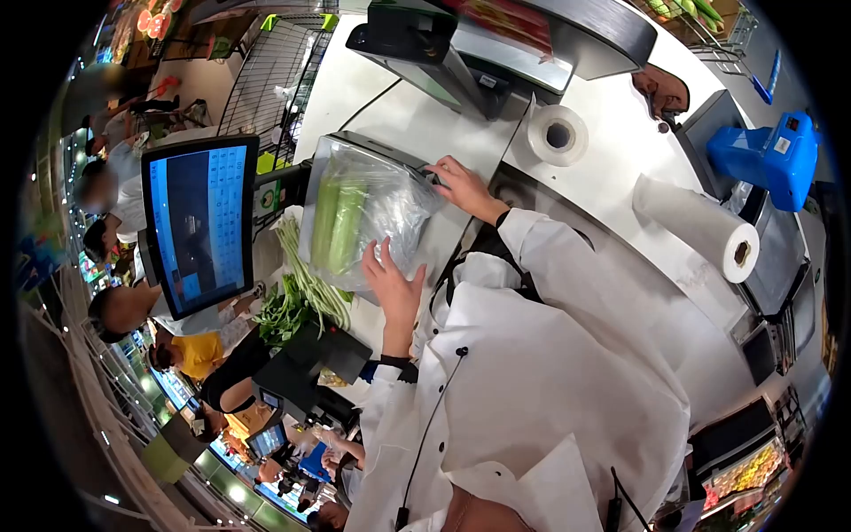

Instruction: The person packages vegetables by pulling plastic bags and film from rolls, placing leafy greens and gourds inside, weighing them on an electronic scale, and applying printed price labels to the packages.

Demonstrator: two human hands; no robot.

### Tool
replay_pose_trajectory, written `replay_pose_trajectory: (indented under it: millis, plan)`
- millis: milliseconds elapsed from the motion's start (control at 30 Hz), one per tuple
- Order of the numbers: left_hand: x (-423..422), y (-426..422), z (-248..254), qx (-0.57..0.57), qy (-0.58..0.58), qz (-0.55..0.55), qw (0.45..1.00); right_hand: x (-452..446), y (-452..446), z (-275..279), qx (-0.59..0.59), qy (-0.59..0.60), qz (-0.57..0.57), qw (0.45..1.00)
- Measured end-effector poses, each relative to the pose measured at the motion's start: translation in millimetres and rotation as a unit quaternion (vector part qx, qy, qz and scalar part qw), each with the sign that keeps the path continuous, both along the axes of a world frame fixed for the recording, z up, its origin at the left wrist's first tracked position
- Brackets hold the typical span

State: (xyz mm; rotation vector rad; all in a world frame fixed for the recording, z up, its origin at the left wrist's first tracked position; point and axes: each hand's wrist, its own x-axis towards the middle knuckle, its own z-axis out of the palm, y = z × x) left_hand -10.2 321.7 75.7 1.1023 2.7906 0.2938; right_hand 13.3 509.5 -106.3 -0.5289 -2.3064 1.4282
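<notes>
A clear plastic bag [390, 202] holding light-green long vegetables [339, 222] lies on the weighing scale [312, 232]. My left hand [394, 285] is over the bag's near edge, fingers apart and thumb out, gripping nothing. At the scale's dark edge strip [377, 149], beside the bag, my right hand [467, 188] has its fingers bent together; what lies between the fingertips is too small to make out. Left of the bag stands the scale's touch screen [199, 222], lit blue.
Leafy green stalks [306, 284] lie beside the scale. A plastic bag roll [557, 135] stands on the white counter, and a larger roll [696, 226] lies to the right near a blue device [767, 160]. A shopping cart [270, 84] and several people are beyond the screen.
</notes>
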Motion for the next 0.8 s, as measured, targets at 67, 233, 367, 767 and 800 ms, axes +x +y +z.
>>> replay_pose_trajectory:
  millis: [67, 233, 367, 767, 800]
  plan:
    - [-1, 1, 2, 0.013, -0.011, 0.003, 1.0, -4, -1, -5, 0.025, 0.011, 0.004, 1.0]
    - [3, -3, 0, 0.015, -0.019, 0.01, 1.0, -6, 2, 0, 0.041, 0.025, 0.002, 0.999]
    - [4, -4, -3, 0.023, -0.02, 0.02, 0.999, -4, 1, -1, 0.029, 0.008, 0.006, 1.0]
    - [1, -14, -10, 0.056, -0.047, 0.044, 0.996, 1, 7, -13, 0.04, 0.034, 0.028, 0.998]
    - [-1, -13, -12, 0.032, -0.01, 0.039, 0.999, 7, 7, -14, 0.04, 0.039, 0.037, 0.998]
